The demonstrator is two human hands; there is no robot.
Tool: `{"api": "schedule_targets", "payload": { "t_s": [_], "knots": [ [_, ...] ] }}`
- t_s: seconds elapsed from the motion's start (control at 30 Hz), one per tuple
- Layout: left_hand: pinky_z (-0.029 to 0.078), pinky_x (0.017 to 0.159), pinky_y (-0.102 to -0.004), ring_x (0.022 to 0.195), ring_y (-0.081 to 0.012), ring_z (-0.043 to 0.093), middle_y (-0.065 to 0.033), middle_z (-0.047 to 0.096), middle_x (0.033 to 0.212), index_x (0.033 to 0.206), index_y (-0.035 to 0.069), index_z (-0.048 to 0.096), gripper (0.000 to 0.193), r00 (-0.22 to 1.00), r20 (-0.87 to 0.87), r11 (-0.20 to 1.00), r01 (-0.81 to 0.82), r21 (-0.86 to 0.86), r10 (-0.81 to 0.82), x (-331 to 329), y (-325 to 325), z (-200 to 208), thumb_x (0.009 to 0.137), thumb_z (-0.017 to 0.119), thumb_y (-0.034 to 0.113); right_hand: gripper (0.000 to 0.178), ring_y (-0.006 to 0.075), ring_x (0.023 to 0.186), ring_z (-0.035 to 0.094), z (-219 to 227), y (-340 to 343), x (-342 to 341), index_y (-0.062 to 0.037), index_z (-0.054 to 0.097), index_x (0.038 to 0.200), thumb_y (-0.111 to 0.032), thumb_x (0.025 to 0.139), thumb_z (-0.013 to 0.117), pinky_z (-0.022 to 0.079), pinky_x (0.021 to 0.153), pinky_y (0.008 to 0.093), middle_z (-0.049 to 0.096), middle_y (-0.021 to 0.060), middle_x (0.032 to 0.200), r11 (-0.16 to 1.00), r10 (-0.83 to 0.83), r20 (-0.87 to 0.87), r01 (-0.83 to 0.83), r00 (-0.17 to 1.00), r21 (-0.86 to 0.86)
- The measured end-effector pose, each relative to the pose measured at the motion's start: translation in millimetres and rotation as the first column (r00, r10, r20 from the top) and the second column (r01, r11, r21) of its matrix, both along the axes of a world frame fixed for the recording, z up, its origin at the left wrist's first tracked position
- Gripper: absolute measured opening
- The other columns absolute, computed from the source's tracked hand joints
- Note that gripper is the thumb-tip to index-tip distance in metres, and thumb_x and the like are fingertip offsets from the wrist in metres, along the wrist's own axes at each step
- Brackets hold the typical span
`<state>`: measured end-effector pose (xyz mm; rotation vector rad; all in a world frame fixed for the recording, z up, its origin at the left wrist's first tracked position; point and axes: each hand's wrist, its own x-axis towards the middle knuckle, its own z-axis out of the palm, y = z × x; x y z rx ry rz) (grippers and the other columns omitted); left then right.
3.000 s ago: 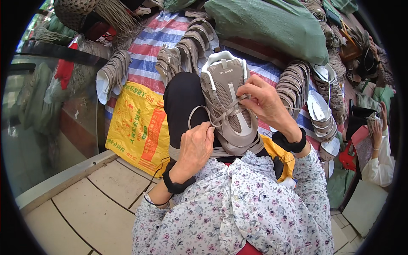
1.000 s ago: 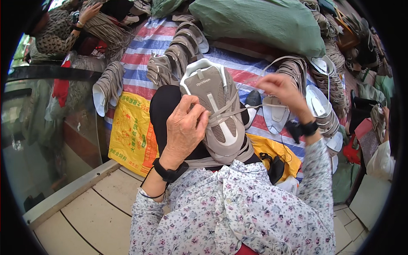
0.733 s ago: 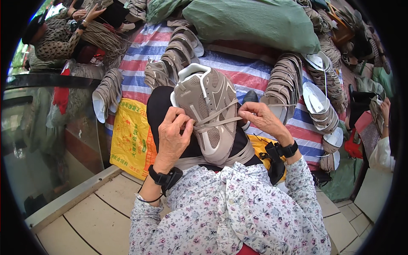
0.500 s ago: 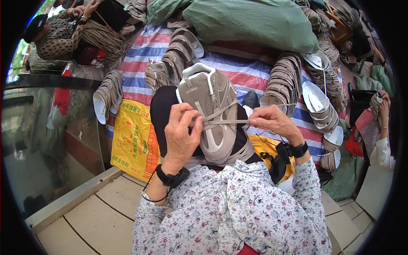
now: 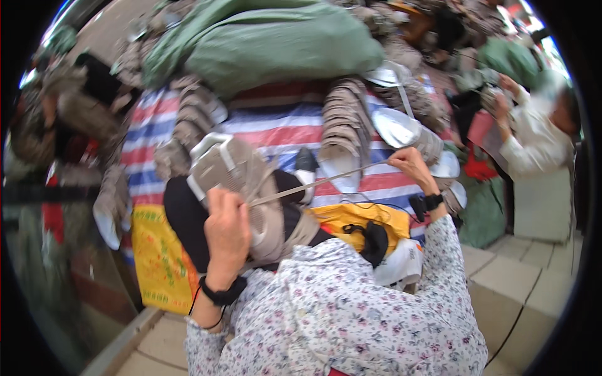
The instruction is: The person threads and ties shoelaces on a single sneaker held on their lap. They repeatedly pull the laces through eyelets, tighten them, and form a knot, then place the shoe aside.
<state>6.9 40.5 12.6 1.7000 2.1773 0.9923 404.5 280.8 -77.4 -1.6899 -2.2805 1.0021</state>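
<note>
A grey-beige sneaker upper [image 5: 216, 170] with white trim lies across my dark-trousered knee, its collar pointing away from me. My left hand [image 5: 227, 230] is closed at the upper's left side; what its fingers grip is hidden. Out to the right, my right hand [image 5: 411, 168] pinches a flat beige shoelace [image 5: 320, 183]. That lace runs taut and slanting from the front of the upper to my right fingers. Motion blur softens the lacing on the upper.
Rows of nested shoe uppers [image 5: 345, 119] stand on a striped plastic sheet [image 5: 288, 135]. A large green sack [image 5: 282, 50] lies behind them. A yellow bag [image 5: 160, 263] is at left, a glass panel [image 5: 63, 269] beside it. Another person [image 5: 533, 135] works at right.
My right hand has moved away from the upper, drawing the lace out to the right. My left hand has come down against the upper's side. The whole view has swung to the right.
</note>
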Motion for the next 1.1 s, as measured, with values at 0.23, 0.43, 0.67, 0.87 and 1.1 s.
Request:
{"api": "schedule_targets", "payload": {
  "t_s": [0.23, 0.43, 0.67, 0.87, 1.1],
  "knots": [
    [0.039, 0.047, -0.0224, 0.051, -0.0070, 0.046, -0.0046, 0.056, 0.075, 0.095, 0.001, 0.050, 0.002, 0.772, 0.617, 0.986, -0.079, -0.146, 0.154, -5.4, -8.4, -2.1, 0.097, 0.050, 0.001, 0.014, 0.0088, 0.049, 0.057, 2.1, 7.6, 92.0, -0.0010, 0.073, 0.093, -0.012, 0.086, 0.067, 0.044, 0.045, 0.0243, 0.066, 0.0070, 0.062, 0.845, -0.530, -0.233, 0.487, 0.815, -0.220],
    [0.032, 0.048, -0.0151, 0.058, -0.0017, 0.039, 0.0043, 0.045, 0.076, 0.111, 0.003, 0.054, 0.016, 0.349, 0.935, 0.988, -0.154, -0.011, 0.064, -76.2, -31.2, 4.9, 0.098, 0.057, 0.012, 0.020, 0.0146, 0.057, 0.065, -4.5, 7.8, 132.4, -0.0009, 0.064, 0.109, -0.008, 0.093, 0.056, 0.056, 0.053, 0.0284, 0.070, 0.0099, 0.080, 0.574, -0.807, -0.461, 0.674, 0.369, -0.465],
    [0.037, 0.051, -0.0174, 0.061, -0.0049, 0.041, -0.0022, 0.044, 0.084, 0.132, -0.006, 0.044, 0.034, 0.034, 0.998, 0.874, -0.481, 0.061, -0.051, -248.4, -143.4, 16.7, 0.102, 0.050, 0.010, 0.022, 0.0247, 0.077, 0.071, -11.2, 17.3, 180.0, 0.0026, 0.061, 0.111, -0.001, 0.091, 0.051, 0.059, 0.065, 0.0322, 0.070, 0.0175, 0.095, 0.519, -0.793, -0.585, 0.691, 0.171, -0.502],
    [0.039, 0.055, -0.0187, 0.064, -0.0063, 0.045, -0.0042, 0.049, 0.087, 0.135, -0.007, 0.042, 0.036, 0.064, 0.991, 0.728, -0.684, -0.043, 0.118, -325.2, -254.0, -15.3, 0.103, 0.048, 0.009, 0.022, 0.0319, 0.097, 0.068, -38.1, 32.3, 258.1, 0.0102, 0.056, 0.110, 0.007, 0.089, 0.052, 0.055, 0.089, 0.0390, 0.066, 0.0230, 0.107, 0.760, -0.520, -0.651, 0.648, 0.553, -0.057],
    [0.040, 0.063, -0.0154, 0.074, -0.0024, 0.050, 0.0006, 0.057, 0.090, 0.132, -0.008, 0.053, 0.038, 0.411, 0.812, 0.790, -0.606, -0.097, 0.415, -297.0, -312.6, -57.5, 0.098, 0.054, 0.009, 0.007, 0.0070, 0.057, 0.043, 15.1, 66.8, 384.4, -0.0060, 0.053, 0.097, 0.001, 0.095, 0.053, 0.036, 0.047, 0.0184, 0.048, -0.0021, 0.074, 0.631, -0.746, -0.663, 0.375, 0.056, -0.679]
  ]
}}
